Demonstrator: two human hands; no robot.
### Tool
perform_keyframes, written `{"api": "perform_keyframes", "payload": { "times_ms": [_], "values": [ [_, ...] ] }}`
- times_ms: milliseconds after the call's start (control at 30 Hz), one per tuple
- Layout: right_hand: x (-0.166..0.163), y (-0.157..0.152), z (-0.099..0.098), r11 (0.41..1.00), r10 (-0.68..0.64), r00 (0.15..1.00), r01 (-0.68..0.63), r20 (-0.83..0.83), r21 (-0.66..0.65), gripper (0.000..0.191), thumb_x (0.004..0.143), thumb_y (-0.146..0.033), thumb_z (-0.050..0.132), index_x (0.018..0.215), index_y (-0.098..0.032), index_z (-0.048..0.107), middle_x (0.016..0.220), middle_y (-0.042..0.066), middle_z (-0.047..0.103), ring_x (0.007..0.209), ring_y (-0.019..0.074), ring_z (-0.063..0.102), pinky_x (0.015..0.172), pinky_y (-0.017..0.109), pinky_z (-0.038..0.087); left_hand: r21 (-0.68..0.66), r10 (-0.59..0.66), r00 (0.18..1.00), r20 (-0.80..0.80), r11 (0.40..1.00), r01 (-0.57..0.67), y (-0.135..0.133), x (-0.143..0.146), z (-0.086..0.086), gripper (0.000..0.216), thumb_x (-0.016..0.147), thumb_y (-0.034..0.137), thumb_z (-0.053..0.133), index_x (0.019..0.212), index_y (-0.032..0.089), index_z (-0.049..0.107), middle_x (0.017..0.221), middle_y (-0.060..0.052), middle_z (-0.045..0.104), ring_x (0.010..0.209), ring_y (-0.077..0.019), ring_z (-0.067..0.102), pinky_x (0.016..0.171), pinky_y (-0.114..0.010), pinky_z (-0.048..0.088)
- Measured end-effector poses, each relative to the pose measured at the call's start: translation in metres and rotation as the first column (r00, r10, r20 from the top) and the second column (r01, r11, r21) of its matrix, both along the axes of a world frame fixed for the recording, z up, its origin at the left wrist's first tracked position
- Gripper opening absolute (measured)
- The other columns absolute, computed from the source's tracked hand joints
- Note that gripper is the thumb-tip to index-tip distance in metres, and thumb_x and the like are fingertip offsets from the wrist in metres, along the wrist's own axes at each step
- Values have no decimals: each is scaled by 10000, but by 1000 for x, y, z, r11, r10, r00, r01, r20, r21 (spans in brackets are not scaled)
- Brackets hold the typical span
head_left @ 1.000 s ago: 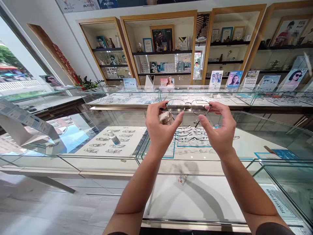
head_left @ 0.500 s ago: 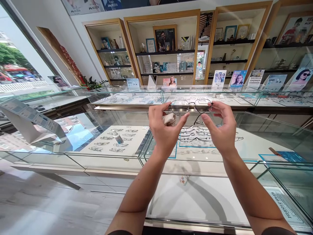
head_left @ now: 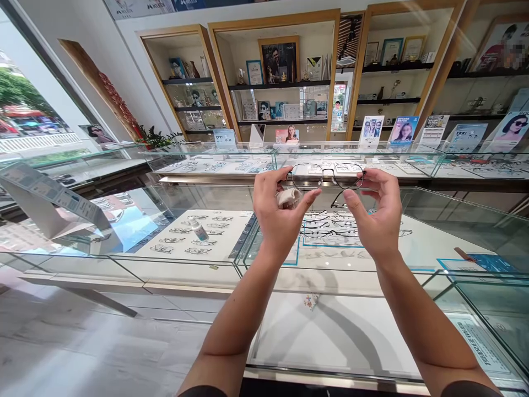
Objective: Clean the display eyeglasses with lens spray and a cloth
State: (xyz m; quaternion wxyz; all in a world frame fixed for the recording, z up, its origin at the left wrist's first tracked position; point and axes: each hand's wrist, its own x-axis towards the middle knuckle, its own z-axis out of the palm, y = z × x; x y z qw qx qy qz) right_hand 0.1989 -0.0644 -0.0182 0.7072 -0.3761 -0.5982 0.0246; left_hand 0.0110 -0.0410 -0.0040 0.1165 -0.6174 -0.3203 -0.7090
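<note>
A pair of thin dark-rimmed eyeglasses [head_left: 328, 170] is held up between my two hands, lenses side by side. My left hand [head_left: 278, 212] grips the left end of the frame with its fingers, and a crumpled light cloth [head_left: 289, 198] is tucked in the same hand. My right hand [head_left: 378, 215] pinches the right end, its thumb held lower and apart from the rim. One dark temple arm hangs down beside the right thumb. Below and behind the hands, several eyeglass frames [head_left: 318, 225] lie inside the glass display case.
A small spray bottle [head_left: 199, 229] stands on the glass counter to the left. A patterned packet [head_left: 311, 301] lies on the white surface below my hands. A folded display card [head_left: 53, 201] stands at far left. Another glass case [head_left: 215, 164] and wall shelves [head_left: 281, 82] are behind.
The eyeglasses have risen slightly and shifted a little to the right, with both hands still on them. The camera view has tilted very slightly.
</note>
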Motion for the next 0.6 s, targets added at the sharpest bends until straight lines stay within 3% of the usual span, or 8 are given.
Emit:
{"api": "perform_keyframes", "payload": {
  "times_ms": [600],
  "values": [
    [-2, -3, 2, 999, -51, 999, 51, 17, 11, 462, 914, -467, 799, 1288, -290, 594, 1297, 79, 682, 1121, 275, 673, 999, 507, 550, -68, -63, 998, -2, 996, 63, 9, -5, -4, 579, 830, 574, 873, 1283, 263, 694, 1153, -74, 681, 997, -216, 656, 839, -361, 556]
  ]
}}
